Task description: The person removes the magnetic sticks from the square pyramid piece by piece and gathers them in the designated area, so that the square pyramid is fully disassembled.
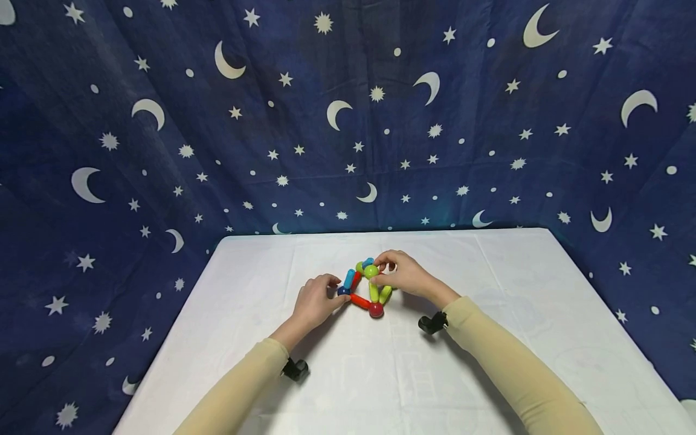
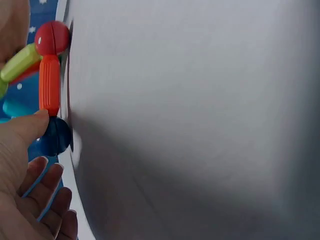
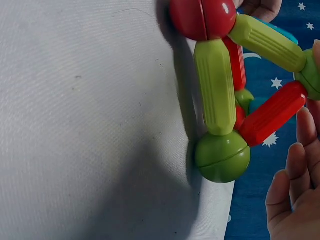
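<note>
A frame of magnetic rods and balls stands on the white table. At its front is a red ball (image 1: 376, 310); a red rod (image 2: 49, 85) links it to a dark blue ball (image 2: 55, 136). My left hand (image 1: 314, 302) rests its thumb where that rod meets the blue ball, its other fingers loosely bent beside it. With thumb and index finger my right hand (image 1: 406, 275) pinches the upper green ball (image 1: 371, 271). Yellow-green rods (image 3: 215, 87) run from the red ball to this green ball and to a lower green ball (image 3: 223, 156). A light blue rod (image 1: 349, 279) rises from the blue ball.
The white-covered table (image 1: 337, 386) stretches around the frame. A dark blue cloth (image 1: 304, 175) with moons and stars hangs behind it and along both sides. Black wrist cameras (image 1: 433, 323) sit near both sleeves' cuffs.
</note>
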Motion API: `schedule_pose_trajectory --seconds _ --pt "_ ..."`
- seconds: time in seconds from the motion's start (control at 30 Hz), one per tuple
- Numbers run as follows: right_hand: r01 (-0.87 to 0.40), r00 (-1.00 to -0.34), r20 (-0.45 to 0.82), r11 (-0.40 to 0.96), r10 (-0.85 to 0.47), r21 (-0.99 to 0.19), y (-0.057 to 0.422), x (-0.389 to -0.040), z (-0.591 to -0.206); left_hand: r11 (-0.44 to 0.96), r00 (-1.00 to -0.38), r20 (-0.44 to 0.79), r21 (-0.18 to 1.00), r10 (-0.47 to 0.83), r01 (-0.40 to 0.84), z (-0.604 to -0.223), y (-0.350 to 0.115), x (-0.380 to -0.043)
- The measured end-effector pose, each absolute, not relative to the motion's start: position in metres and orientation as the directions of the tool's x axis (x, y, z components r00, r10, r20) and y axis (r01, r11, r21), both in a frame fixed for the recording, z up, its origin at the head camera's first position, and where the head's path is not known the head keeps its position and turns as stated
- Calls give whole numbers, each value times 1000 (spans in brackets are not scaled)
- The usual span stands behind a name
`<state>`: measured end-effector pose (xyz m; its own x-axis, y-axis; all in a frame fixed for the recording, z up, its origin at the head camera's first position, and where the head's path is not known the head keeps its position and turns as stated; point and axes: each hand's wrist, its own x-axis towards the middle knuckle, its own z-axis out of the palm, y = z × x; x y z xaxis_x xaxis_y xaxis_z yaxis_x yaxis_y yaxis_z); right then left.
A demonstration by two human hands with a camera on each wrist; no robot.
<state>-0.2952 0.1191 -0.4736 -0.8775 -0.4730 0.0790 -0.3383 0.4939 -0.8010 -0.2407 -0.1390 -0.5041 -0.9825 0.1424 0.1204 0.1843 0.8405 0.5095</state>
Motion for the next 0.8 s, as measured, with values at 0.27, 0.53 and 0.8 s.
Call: schedule_pose_trajectory --seconds 0.27,0.53,0.8 --pt "-363 -881 104 517 -461 -775 119 -295 -473 827 -979 119 524 165 203 -502 -139 -252" --pt "-408 -876 146 546 -460 -732 120 -296 -470 836 -978 135 509 157 204 -501 -137 -265" --pt "-399 -885 144 561 -443 -726 121 -297 -472 795 -960 272 566 71 220 -499 -123 -250"
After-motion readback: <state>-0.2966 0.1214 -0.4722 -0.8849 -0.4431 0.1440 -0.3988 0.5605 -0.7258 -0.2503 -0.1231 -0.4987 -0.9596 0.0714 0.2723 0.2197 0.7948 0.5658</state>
